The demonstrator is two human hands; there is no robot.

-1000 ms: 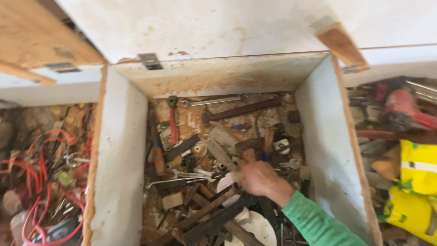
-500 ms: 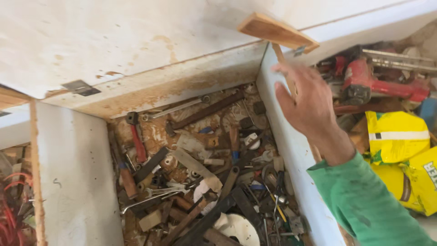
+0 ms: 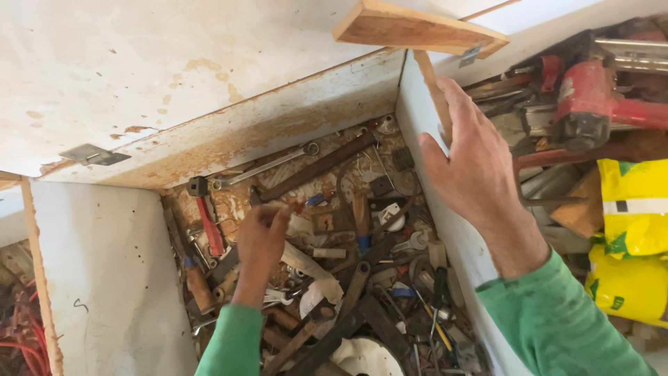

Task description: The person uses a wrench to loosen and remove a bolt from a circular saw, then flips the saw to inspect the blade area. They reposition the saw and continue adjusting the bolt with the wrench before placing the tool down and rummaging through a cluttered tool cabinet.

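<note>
Fingers curled, left hand (image 3: pixel 259 240) is reaching into rusty tools in the white wooden box (image 3: pixel 111 278), gripping nothing visible; open right hand (image 3: pixel 473 163) is resting flat on its side wall.

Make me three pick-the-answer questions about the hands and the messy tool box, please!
1. Where is the left hand?
A. down among the tools in the box
B. on the yellow bag
C. on the open lid

2. What colour are the sleeves?
A. red
B. green
C. blue

3. How is the right hand?
A. in a fist around a hammer
B. open, resting on the box's white side wall
C. out of view

Answers:
1 A, it reaches into the heap of tools.
2 B, both forearms wear green.
3 B, its fingers lie spread along the wall's top edge.
</note>
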